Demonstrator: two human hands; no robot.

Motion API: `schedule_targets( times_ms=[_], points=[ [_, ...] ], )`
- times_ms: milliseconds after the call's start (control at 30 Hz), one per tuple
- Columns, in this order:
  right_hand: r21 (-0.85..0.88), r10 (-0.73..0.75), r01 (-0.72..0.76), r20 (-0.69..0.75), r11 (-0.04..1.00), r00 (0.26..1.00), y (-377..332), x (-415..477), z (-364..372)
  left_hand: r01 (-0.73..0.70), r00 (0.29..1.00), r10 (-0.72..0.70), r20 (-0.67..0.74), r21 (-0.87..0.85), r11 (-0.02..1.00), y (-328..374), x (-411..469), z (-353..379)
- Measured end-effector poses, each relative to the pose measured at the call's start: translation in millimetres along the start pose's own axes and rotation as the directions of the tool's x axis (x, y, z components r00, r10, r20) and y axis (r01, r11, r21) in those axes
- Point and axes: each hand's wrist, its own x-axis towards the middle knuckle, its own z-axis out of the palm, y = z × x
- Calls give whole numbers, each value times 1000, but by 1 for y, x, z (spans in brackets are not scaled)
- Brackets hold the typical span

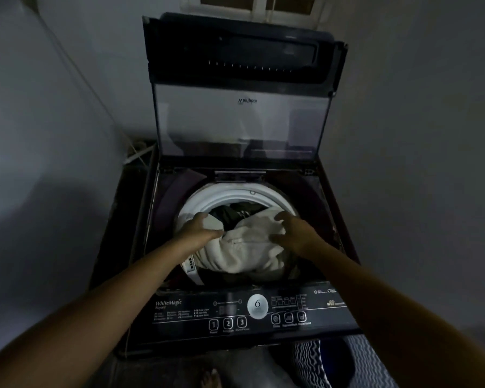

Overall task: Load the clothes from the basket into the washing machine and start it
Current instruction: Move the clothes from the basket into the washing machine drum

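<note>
A dark top-loading washing machine (140, 219) stands in front of me with its glass lid (241, 121) raised upright. A bulky cream-white cloth (247, 247) fills most of the drum opening, lying over darker clothes (235, 212). My left hand (200, 228) lies on the cloth's left side, fingers spread. On the right side my right hand (291, 229) rests on the cloth with its fingers apart. Neither hand visibly grips the fabric. The white drum rim (235, 193) shows behind the clothes.
The control panel (179, 312) with numbered buttons and a round dial (257, 306) runs along the near edge. Grey walls close in on both sides, and a cable (135, 156) hangs at the back left. A striped fabric (356, 362) lies at bottom right near my foot (210, 379).
</note>
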Motion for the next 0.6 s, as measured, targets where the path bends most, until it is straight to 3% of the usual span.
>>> schedule_targets(
  times_ms=[100, 233, 333, 467, 500, 600],
  points=[
    [-170, -61, 70, 60, 983, 996, -6, 12, 20, -151, 988, 135, 74, 311, 938, -4, 22, 13],
    [-307, -85, 124, 137, 944, 987, 5, 35, 39, -281, 955, 138, 264, 647, 709, -16, 49, 30],
    [-346, -22, 119, 270, 931, 963, 17, 50, 56, -270, 942, 37, 334, 686, 676, -24, 67, 37],
    [-367, 73, 40, 291, 929, 954, 22, 61, 97, -169, 936, -105, 335, 692, 702, -31, 92, 45],
    [-412, 66, 79, 327, 908, 943, 25, 63, 108, -137, 935, -147, 321, 713, 687, -33, 98, 47],
    [-331, 164, -20, 412, 943, 896, 43, 74, 135, -85, 927, -237, 292, 776, 625, -41, 110, 53]
  ],
)
